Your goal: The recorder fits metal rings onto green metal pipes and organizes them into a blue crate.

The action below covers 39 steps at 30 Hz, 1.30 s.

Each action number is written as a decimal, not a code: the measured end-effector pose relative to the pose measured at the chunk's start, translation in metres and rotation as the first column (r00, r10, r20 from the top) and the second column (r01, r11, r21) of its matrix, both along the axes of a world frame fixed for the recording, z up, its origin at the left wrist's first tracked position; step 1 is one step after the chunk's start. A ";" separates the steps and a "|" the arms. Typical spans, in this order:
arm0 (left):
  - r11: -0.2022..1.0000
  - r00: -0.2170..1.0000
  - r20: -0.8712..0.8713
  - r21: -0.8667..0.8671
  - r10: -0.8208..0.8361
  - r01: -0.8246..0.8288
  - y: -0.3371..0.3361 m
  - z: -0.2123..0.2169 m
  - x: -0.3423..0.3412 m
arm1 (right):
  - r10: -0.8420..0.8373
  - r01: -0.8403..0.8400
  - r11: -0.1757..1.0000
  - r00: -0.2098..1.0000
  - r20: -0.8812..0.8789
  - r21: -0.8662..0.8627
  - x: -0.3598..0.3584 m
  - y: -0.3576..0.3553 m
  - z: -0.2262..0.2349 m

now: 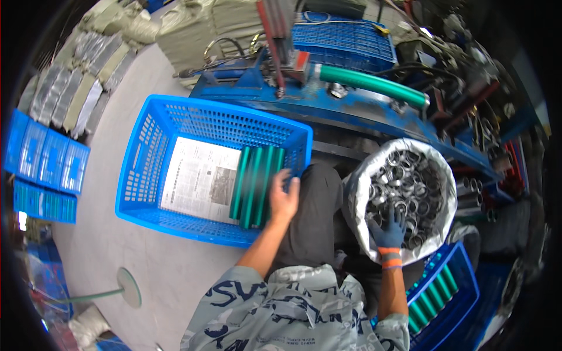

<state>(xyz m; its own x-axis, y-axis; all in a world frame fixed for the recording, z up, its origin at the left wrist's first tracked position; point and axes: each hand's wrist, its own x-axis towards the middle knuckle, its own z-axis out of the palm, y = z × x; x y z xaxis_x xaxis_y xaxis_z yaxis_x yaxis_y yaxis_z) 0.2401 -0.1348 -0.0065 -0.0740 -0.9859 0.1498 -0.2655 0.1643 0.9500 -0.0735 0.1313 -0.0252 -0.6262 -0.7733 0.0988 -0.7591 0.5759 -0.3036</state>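
Note:
My left hand [284, 202], bare and slightly blurred, is over the right side of a blue plastic basket [213, 234]. Its fingers are apart and nothing shows in them. Several green metallic tubes [252, 187] lie side by side beside it, on a newspaper sheet [193, 175] lining the basket. A blue glove with an orange cuff covers my right hand [389, 231], which reaches into a whitish sack [363, 181]. Its fingers are spread and touch the silvery metal rings [410, 181] heaped inside. Whether a ring is between the fingertips is hard to make out.
Ahead stands a blue metal bench [363, 111] with a green tube [374, 85] set lengthwise in a machine. Another blue basket [462, 292] holds green tubes at my lower right. Stacked blue crates [47, 152] and a round-based stand [129, 288] are at left.

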 end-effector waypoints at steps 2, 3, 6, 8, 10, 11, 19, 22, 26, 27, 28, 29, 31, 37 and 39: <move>0.976 0.937 0.276 -0.025 0.214 -0.216 -0.068 -0.078 0.072 | 0.006 -0.002 0.998 0.998 0.056 -0.065 -0.002 -0.015 0.012; 0.927 0.803 0.468 -0.126 0.370 -0.353 -0.095 -0.114 0.137 | 0.047 -0.038 0.994 0.995 0.093 -0.101 0.011 -0.033 0.008; 0.728 0.649 0.739 0.343 0.181 -0.594 -0.116 -0.177 0.231 | 0.044 -0.032 0.994 0.993 0.111 -0.108 0.018 -0.044 -0.004; 0.593 0.743 0.669 0.587 0.029 -0.551 -0.107 -0.199 0.234 | 0.036 -0.028 0.995 0.996 0.083 -0.100 0.015 -0.036 -0.005; 0.528 0.688 0.718 0.625 -0.100 -0.576 -0.092 -0.205 0.242 | 0.093 -0.083 0.988 0.993 0.069 -0.131 0.022 -0.035 -0.011; 0.550 0.611 0.782 0.567 -0.124 -0.613 -0.089 -0.204 0.242 | 0.089 -0.067 0.980 0.990 0.107 -0.190 0.022 -0.033 -0.017; 0.616 0.672 0.736 0.566 -0.080 -0.547 -0.084 -0.167 0.256 | -0.018 0.031 0.960 0.999 0.049 -0.280 -0.010 -0.024 -0.065; 0.622 0.695 0.691 0.637 -0.199 -0.455 -0.074 -0.162 0.234 | -0.074 0.109 0.968 0.985 0.157 -0.226 0.012 -0.024 -0.013; 0.796 0.792 0.591 0.548 -0.154 -0.255 -0.056 -0.156 0.190 | 0.004 0.008 0.980 0.998 0.061 -0.199 -0.003 -0.004 0.014; 0.675 0.715 0.690 0.583 -0.118 -0.452 -0.051 -0.149 0.178 | -0.016 0.015 0.999 0.998 -0.054 -0.033 -0.004 -0.003 0.021; 0.687 0.724 0.677 0.589 -0.131 -0.427 -0.048 -0.144 0.182 | -0.008 0.000 0.984 0.999 -0.045 -0.179 0.001 -0.005 0.033; 0.644 0.747 0.657 0.615 -0.101 -0.454 -0.048 -0.136 0.184 | -0.036 0.025 0.991 0.996 -0.078 -0.134 -0.002 -0.006 0.035; 0.557 0.749 0.632 0.702 -0.201 -0.443 -0.058 -0.121 0.169 | -0.188 0.178 0.981 0.970 0.151 0.080 -0.021 0.013 0.026; 0.723 0.838 0.505 0.656 -0.206 -0.217 -0.110 -0.064 0.137 | -0.110 0.109 0.994 0.979 0.174 0.016 -0.010 0.023 0.057; 0.738 0.898 0.411 0.653 -0.159 -0.169 -0.108 -0.053 0.116 | -0.133 0.124 0.990 0.974 0.185 0.061 -0.011 0.020 0.065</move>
<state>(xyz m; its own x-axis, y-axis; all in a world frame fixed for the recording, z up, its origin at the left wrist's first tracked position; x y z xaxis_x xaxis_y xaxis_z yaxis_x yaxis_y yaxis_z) 0.3562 -0.2431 -0.0591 0.0391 -0.8141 -0.5794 -0.6527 -0.4599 0.6021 -0.0840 0.1511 0.0394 -0.7247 -0.6859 -0.0659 -0.6094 0.6825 -0.4035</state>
